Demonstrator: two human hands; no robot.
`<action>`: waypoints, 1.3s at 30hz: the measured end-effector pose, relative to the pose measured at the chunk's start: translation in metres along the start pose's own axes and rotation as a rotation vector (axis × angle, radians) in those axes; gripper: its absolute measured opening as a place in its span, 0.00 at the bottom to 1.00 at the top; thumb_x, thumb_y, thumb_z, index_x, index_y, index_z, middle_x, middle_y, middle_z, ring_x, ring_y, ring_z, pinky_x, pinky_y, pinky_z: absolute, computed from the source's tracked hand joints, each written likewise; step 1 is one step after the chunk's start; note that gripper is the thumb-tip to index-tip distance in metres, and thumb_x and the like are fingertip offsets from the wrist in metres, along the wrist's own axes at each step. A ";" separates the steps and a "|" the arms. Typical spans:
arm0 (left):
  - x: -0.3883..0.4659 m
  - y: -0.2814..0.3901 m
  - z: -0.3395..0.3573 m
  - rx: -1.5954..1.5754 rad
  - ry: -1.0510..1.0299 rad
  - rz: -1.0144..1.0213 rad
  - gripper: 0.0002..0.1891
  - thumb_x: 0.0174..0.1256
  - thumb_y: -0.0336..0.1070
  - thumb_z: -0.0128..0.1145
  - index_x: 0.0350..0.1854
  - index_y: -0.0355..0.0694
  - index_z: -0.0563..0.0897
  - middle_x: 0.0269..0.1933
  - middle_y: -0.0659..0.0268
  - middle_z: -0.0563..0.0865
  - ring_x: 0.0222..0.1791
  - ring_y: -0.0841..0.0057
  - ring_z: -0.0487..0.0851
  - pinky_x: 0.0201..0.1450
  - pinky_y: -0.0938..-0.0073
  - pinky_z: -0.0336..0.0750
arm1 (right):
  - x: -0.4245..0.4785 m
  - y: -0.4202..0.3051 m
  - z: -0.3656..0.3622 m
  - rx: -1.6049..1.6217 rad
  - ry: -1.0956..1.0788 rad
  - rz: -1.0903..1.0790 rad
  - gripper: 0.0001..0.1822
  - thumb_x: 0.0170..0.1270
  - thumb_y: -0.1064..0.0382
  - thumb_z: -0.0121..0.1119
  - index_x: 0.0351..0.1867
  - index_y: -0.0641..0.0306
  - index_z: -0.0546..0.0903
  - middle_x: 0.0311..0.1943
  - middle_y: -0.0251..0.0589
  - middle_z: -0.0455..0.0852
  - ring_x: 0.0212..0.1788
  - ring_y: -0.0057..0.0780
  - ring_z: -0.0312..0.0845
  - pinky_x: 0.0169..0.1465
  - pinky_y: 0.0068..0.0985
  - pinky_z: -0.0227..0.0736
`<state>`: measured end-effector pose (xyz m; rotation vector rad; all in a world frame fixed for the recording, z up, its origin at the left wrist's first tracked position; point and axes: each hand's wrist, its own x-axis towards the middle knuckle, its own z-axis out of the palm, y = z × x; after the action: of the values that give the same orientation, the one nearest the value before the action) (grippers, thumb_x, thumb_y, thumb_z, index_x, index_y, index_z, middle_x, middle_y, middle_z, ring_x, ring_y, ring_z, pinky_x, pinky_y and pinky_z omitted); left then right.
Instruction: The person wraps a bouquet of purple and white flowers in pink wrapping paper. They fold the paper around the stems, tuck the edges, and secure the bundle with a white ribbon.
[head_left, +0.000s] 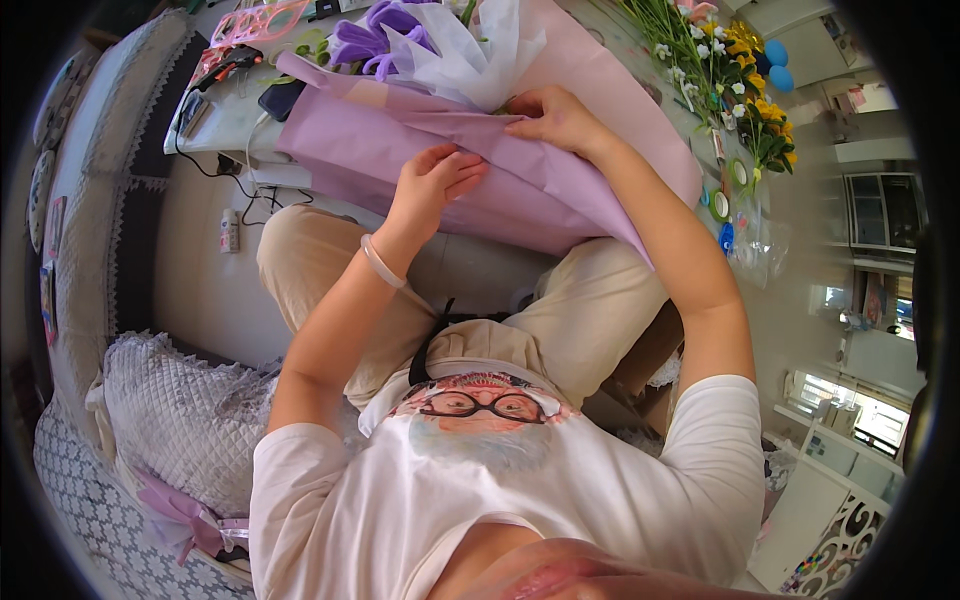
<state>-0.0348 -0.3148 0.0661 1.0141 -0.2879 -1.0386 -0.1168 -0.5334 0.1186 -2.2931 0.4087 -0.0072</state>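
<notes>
Purple wrapping paper (450, 176) lies folded over the table's near edge and hangs above my knees. My left hand (442, 180), a pale bangle on its wrist, rests with bent fingers at the paper's folded layer; whether it grips the sheet is unclear. My right hand (551, 120) pinches the upper fold of the paper between thumb and fingers, close to white tissue wrap (480, 60). Purple fuzzy flowers (375, 37) stand beside the tissue at the top. A paler pink sheet (600, 90) spreads behind my right hand.
A hot glue gun (229, 67) and a dark phone (281, 100) lie at the table's left. Yellow and white artificial flowers (750, 90), rolls of green tape (720, 205) and clear plastic (757, 244) are at the right. Cables (247, 196) hang below the left edge.
</notes>
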 end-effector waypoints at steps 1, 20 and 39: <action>0.001 0.002 0.002 -0.046 -0.011 -0.018 0.22 0.72 0.35 0.51 0.58 0.20 0.65 0.53 0.44 0.79 0.54 0.61 0.81 0.55 0.68 0.79 | 0.002 0.002 -0.001 0.028 -0.033 0.016 0.27 0.51 0.60 0.70 0.51 0.77 0.79 0.44 0.52 0.85 0.46 0.34 0.82 0.52 0.27 0.74; -0.044 -0.095 -0.045 -0.483 -0.147 0.107 0.34 0.65 0.60 0.53 0.64 0.37 0.68 0.61 0.60 0.76 0.60 0.66 0.75 0.64 0.59 0.69 | -0.091 -0.073 0.112 0.017 0.147 -0.040 0.22 0.50 0.62 0.69 0.46 0.74 0.80 0.38 0.51 0.84 0.40 0.39 0.82 0.44 0.30 0.75; -0.059 -0.116 -0.045 -0.462 -0.089 0.110 0.23 0.64 0.36 0.62 0.60 0.39 0.72 0.55 0.66 0.78 0.55 0.76 0.77 0.61 0.72 0.72 | -0.122 -0.081 0.140 -0.023 0.147 0.016 0.14 0.56 0.66 0.63 0.44 0.67 0.82 0.38 0.54 0.84 0.40 0.49 0.81 0.42 0.36 0.74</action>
<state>-0.1042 -0.2557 -0.0366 0.5314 -0.1619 -0.9919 -0.1902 -0.3456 0.0951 -2.3191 0.5053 -0.1644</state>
